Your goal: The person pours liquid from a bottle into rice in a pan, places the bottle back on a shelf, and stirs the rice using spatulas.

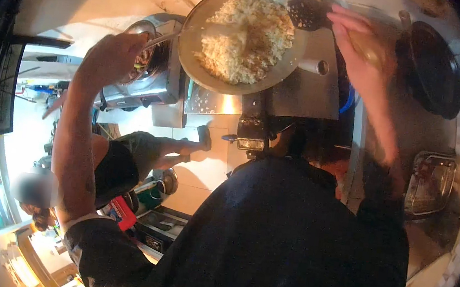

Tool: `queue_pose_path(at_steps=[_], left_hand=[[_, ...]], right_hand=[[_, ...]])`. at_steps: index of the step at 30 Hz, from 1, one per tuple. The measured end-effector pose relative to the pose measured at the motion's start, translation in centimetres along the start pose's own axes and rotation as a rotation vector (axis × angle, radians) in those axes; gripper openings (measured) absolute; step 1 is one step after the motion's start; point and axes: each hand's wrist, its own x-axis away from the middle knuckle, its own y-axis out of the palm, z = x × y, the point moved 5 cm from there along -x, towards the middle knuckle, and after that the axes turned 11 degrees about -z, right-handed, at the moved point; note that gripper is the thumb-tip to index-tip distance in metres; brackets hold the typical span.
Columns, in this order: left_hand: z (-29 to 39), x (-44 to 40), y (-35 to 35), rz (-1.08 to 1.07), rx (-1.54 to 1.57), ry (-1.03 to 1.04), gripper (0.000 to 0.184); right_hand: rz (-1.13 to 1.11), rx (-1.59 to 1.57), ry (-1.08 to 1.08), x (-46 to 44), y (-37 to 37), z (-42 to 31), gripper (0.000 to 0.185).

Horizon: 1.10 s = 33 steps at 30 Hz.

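Observation:
A wide metal pan (189, 54) holding a heap of rice (247, 38) sits over the stove at the top middle. Just left of the pan is my left hand (124, 52), its fingers closed on a thin metal handle or utensil (163, 38) that reaches the pan's rim. A black slotted spatula (304, 15) lies over the pan's right edge, its head at the rice. My right hand (361, 39) is beside the spatula's right end, blurred; its fingers look extended, and its grip on the spatula cannot be made out.
Behind my left hand a bowl of food (141, 65) stands by a metal appliance (160, 84). A black pan (434, 70) is at the right, with a glass dish (431, 183) below it. Another person (126, 160) is at the left, near a red container (121, 213).

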Motion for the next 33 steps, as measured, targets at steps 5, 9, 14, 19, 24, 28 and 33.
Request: queue_pose_path(at_steps=[5,9,14,19,24,28,33], left_hand=[[-1.2,-4.0,0.2,-0.274,-0.214,0.156,0.026],[3.4,-3.6,-2.9,-0.605,-0.098,-0.282,0.022],[2.9,-6.0,-1.4,-0.447,-0.635,-0.102,0.027],[2.9,-6.2,0.9,-0.736,-0.505,0.009,0.031],[3.5,-8.5,10.7,-0.482,-0.233,0.174,0.036],[6.8,-7.1,15.3,0.02,0.275,-0.137,0.038],[5.7,-4.9,11.1,-0.059,0.362,-0.216,0.038]], right_hand=[[-0.166,0.4,-0.225,-6.0,3.9,3.7,0.028],[-0.257,1.027,-0.486,-11.0,9.1,9.2,0.052],[-0.519,0.145,0.32,-13.7,6.2,2.7,0.06],[-0.722,0.143,0.336,-15.2,10.0,6.3,0.056],[-0.797,-0.476,0.191,-12.5,10.6,10.4,0.029],[-0.631,-0.574,0.212,-9.8,12.3,9.0,0.028],[-0.503,-0.502,0.242,-9.6,10.5,5.4,0.027]])
